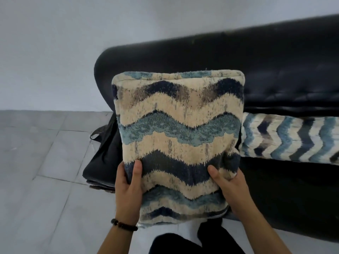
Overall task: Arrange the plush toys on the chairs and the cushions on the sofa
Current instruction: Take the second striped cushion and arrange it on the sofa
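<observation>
Head view: the left hand (128, 187) and right hand (227, 184) grip the lower sides of a wavy-patterned cushion (178, 136), held upright before the black sofa (275, 70). Fingers are hidden behind it. A second cushion (289, 138), cut off right, lies on the seat.

held cushion (178, 136): cream with wavy zigzag bands, navy, teal, grey-brown
second cushion (291, 139): white with chevrons, blue, navy, teal
sofa (238, 57): black, glossy
floor (36, 162): pale grey tiles
wall (73, 43): plain pale grey
bracelet (123, 225): dark beads
</observation>
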`<state>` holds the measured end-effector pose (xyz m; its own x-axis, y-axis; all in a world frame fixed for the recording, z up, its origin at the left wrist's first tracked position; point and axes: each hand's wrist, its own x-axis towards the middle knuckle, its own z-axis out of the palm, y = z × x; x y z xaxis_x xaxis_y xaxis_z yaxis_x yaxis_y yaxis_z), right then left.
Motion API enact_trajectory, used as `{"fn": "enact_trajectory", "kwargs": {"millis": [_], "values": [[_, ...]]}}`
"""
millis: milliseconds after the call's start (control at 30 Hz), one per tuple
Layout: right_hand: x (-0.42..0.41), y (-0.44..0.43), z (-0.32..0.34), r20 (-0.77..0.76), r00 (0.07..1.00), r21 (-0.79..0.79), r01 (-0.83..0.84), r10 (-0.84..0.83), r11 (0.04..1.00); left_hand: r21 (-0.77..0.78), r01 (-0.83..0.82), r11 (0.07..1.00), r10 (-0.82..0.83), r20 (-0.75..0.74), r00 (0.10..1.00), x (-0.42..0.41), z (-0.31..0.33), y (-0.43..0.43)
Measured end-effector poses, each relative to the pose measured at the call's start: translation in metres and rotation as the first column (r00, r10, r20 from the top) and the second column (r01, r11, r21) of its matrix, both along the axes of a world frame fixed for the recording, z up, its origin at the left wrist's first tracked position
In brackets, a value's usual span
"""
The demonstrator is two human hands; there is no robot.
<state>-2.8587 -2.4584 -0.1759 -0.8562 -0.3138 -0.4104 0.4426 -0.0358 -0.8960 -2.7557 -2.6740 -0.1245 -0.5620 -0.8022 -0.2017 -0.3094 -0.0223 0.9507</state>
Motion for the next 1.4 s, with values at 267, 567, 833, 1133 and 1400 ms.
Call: {"fn": "enact_trajectory", "kwargs": {"millis": [267, 567, 833, 1133, 1400], "values": [[-0.031, -0.074, -0.03, 0.046, 0.992, 0.102, 0.115, -0.12, 0.988, 0.071, 0.107, 0.992, -0.11, 0.043, 0.993, -0.052, -0.046, -0.083], [-0.056, -0.143, -0.107, 0.026, 0.972, 0.359, 0.209, -0.234, 0.91, 0.287, 0.233, 0.929, -0.29, 0.177, 0.94, -0.101, -0.172, -0.162], [-0.095, -0.178, -0.171, -0.09, 0.987, 0.397, 0.157, -0.132, 0.904, 0.53, 0.125, 0.839, -0.327, 0.307, 0.894, -0.122, -0.287, -0.175], [-0.196, -0.228, -0.259, -0.284, 0.685, 0.862, -0.124, 0.671, 0.492, 0.676, -0.005, 0.737, -0.285, 0.318, 0.904, -0.143, -0.404, -0.173], [-0.223, -0.277, -0.379, -0.07, 0.538, 0.993, -0.044, 0.84, 0.111, -0.345, 0.481, 0.806, -0.384, 0.313, 0.868, -0.202, -0.401, -0.229]]}}
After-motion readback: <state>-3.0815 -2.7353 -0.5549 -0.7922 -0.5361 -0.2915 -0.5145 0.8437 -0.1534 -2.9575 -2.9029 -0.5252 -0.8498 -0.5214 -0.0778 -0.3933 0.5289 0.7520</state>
